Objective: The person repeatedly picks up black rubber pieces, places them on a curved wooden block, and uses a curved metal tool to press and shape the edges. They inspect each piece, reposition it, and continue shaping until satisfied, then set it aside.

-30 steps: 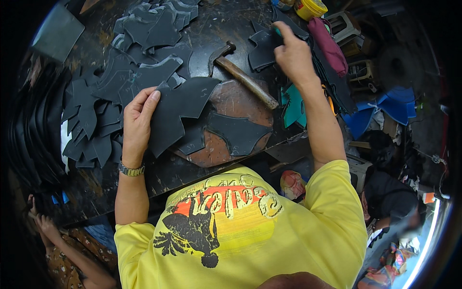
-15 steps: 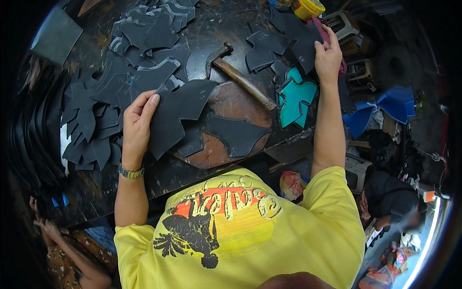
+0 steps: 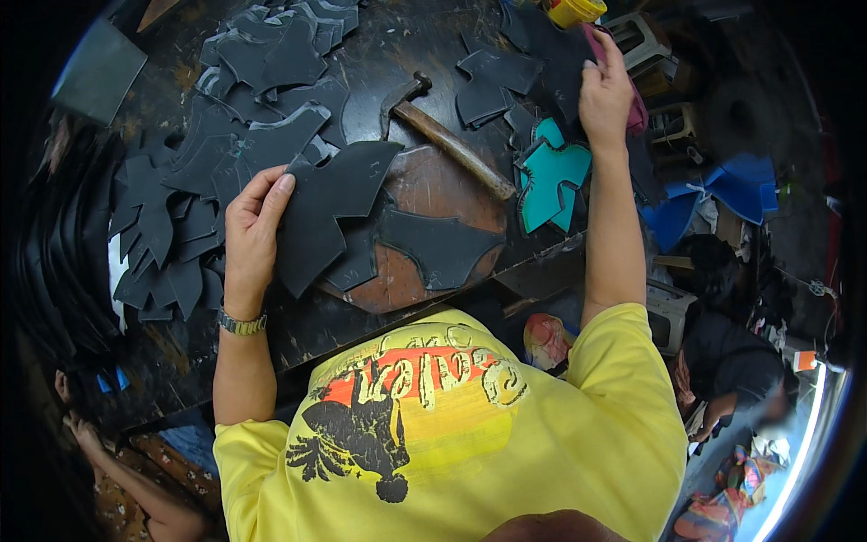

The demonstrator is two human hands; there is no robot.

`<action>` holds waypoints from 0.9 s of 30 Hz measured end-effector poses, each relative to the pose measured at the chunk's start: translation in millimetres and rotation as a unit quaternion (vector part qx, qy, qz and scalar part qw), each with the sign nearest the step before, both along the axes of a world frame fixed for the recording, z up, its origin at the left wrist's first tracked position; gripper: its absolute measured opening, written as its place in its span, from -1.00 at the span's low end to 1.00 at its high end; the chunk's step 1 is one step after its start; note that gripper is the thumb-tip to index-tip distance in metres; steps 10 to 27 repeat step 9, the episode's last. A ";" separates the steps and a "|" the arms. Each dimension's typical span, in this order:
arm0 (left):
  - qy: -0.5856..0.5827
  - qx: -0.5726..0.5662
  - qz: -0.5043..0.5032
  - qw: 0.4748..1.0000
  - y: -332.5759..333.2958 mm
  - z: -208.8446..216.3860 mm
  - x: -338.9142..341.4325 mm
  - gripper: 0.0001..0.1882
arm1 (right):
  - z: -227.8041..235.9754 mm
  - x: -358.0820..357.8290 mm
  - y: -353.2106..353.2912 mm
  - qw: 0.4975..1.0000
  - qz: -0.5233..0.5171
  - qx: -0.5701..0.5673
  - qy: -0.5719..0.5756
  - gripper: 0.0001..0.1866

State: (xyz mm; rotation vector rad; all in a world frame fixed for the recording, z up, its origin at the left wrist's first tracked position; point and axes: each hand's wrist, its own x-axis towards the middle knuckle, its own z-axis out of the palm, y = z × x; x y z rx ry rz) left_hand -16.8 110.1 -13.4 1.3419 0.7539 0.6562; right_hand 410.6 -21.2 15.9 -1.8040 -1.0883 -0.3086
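Observation:
My left hand [image 3: 257, 230] pinches the edge of a flat black cut-out piece [image 3: 312, 217] between thumb and fingers, over the left side of a round brown board [image 3: 433, 176]. Another black cut-out [image 3: 441, 248] lies flat on that board. My right hand [image 3: 607, 101] reaches to the far right, its thumb against the edge of a dark cut-out piece [image 3: 564, 77] and its fingers bent round beside a maroon item [image 3: 636, 113]. A hammer [image 3: 452, 149] with a wooden handle rests between my hands. Below my right hand lies a teal shaped form [image 3: 553, 176] with a dark rim.
Heaps of black cut-outs [image 3: 185, 230] cover the table's left side, with more stacked at the back [image 3: 280, 54]. Long black sheets [image 3: 68, 244] hang at the left. A yellow tub [image 3: 578, 11] stands far right. Other people are at lower left [image 3: 135, 479] and right [image 3: 736, 357].
My right hand has shifted slightly up and left, and the dark piece beside it has moved up and away. My left hand still holds its black piece in nearly the same place.

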 end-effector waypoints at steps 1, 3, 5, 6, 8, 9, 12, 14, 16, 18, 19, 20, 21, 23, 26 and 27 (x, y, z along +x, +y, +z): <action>0.003 0.003 0.002 1.000 -0.4 0.5 0.5 -0.73 | -2.9 -5.1 5.9 0.996 -0.006 -0.003 -0.090 -0.52; 0.003 0.003 0.001 1.000 -1.1 0.9 2.1 -0.73 | -11.9 -19.9 13.0 0.992 -0.009 -0.057 -0.115 -0.51; 0.004 -0.010 0.004 1.000 -0.5 1.5 1.5 -0.72 | -18.2 -31.6 16.3 0.993 0.016 -0.103 -0.058 -0.51; 0.003 0.011 -0.003 1.000 0.4 1.5 0.7 -0.72 | -20.1 -34.9 19.6 0.993 0.033 -0.101 -0.055 -0.51; 0.020 0.027 0.004 0.999 2.7 0.3 0.0 -0.72 | -18.6 -31.3 27.4 0.996 0.025 -0.051 -0.070 -0.51; 0.012 0.023 0.000 1.000 3.5 0.2 -1.2 -0.71 | -20.9 -31.7 28.6 0.996 0.027 -0.051 -0.068 -0.51; 0.012 0.023 0.000 1.000 3.5 0.2 -1.2 -0.71 | -20.9 -31.7 28.6 0.996 0.027 -0.051 -0.068 -0.51; 0.012 0.023 0.000 1.000 3.5 0.2 -1.2 -0.71 | -20.9 -31.7 28.6 0.996 0.027 -0.051 -0.068 -0.51; 0.012 0.023 0.000 1.000 3.5 0.2 -1.2 -0.71 | -20.9 -31.7 28.6 0.996 0.027 -0.051 -0.068 -0.51; 0.012 0.023 0.000 1.000 3.5 0.2 -1.2 -0.71 | -20.9 -31.7 28.6 0.996 0.027 -0.051 -0.068 -0.51; 0.012 0.023 0.000 1.000 3.5 0.2 -1.2 -0.71 | -20.9 -31.7 28.6 0.996 0.027 -0.051 -0.068 -0.51; 0.012 0.023 0.000 1.000 3.5 0.2 -1.2 -0.71 | -20.9 -31.7 28.6 0.996 0.027 -0.051 -0.068 -0.51; 0.012 0.023 0.000 1.000 3.5 0.2 -1.2 -0.71 | -20.9 -31.7 28.6 0.996 0.027 -0.051 -0.068 -0.51; 0.012 0.023 0.000 1.000 3.5 0.2 -1.2 -0.71 | -20.9 -31.7 28.6 0.996 0.027 -0.051 -0.068 -0.51; 0.012 0.023 0.000 1.000 3.5 0.2 -1.2 -0.71 | -20.9 -31.7 28.6 0.996 0.027 -0.051 -0.068 -0.51; 0.012 0.023 0.000 1.000 3.5 0.2 -1.2 -0.71 | -20.9 -31.7 28.6 0.996 0.027 -0.051 -0.068 -0.51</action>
